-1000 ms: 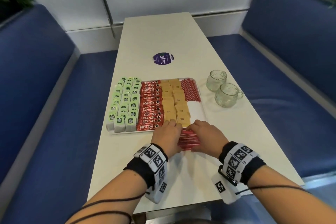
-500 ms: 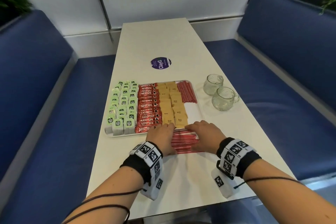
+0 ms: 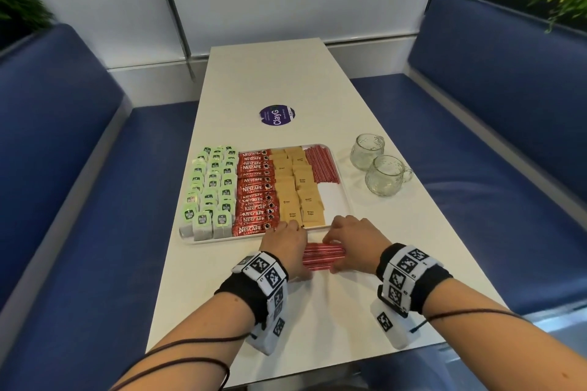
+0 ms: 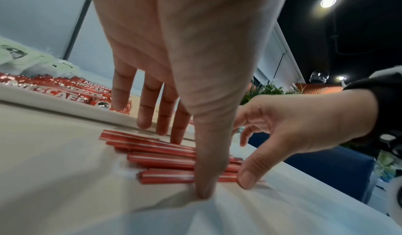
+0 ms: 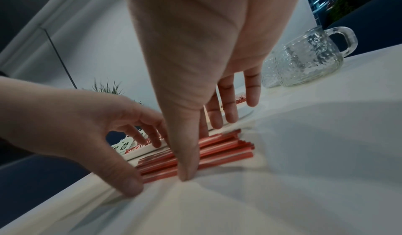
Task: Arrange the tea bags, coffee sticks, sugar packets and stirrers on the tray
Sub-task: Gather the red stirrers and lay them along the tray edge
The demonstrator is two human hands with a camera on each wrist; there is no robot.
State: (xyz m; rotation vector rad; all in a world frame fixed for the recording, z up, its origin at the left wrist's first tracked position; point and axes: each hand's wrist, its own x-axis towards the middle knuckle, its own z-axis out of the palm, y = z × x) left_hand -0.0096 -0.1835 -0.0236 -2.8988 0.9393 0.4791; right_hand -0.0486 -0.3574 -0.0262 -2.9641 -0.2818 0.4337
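A loose bundle of red stirrers (image 3: 322, 255) (image 4: 161, 158) (image 5: 217, 151) lies on the table just in front of the white tray (image 3: 222, 240). My left hand (image 3: 286, 244) and right hand (image 3: 349, 241) bracket it, thumbs on the near side and fingers on the far side, squeezing it together. The tray holds green tea bags (image 3: 211, 187), red Nescafe coffee sticks (image 3: 255, 190), brown sugar packets (image 3: 298, 187) and a row of stirrers (image 3: 320, 165) at its far right. A bare white patch (image 3: 332, 203) shows below that row.
Two glass mugs (image 3: 367, 151) (image 3: 386, 174) stand right of the tray. A purple round sticker (image 3: 277, 116) lies beyond it. Blue benches flank the narrow white table (image 3: 317, 311), whose near edge is close behind my wrists.
Half a second ago the stirrers lay spread wider between my hands. Both hands have since pressed them into a tighter bundle. The tray's contents have not moved.
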